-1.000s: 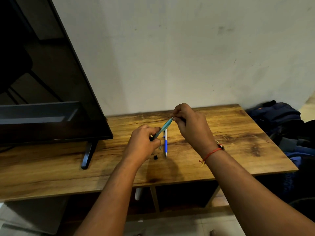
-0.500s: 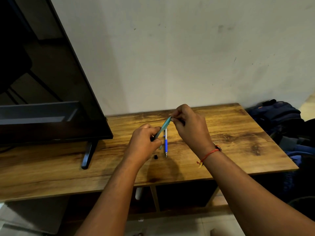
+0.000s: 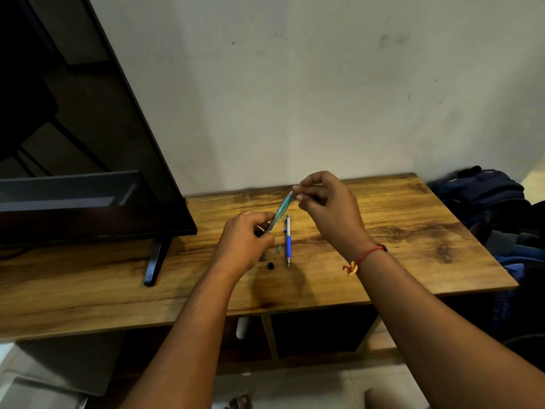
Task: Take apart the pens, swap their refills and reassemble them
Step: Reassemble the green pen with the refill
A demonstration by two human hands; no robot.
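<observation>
Fingers of the left hand [image 3: 246, 240] are closed around the lower end of a teal pen barrel [image 3: 279, 212], which slants up and to the right out of that grip toward the right hand [image 3: 330, 212]. The right hand's grip is a thumb-and-fingertip pinch closed at the barrel's upper end, where a small white tip shows; whether it pinches the barrel or a refill cannot be told. Just below and right of the left grip, a blue and white pen [image 3: 288, 240] lies on the wooden surface [image 3: 413, 249], tip pointing toward the person. Beside it, beneath the left grip, sit a small black piece [image 3: 270, 265] and a tiny greenish piece [image 3: 278, 249].
</observation>
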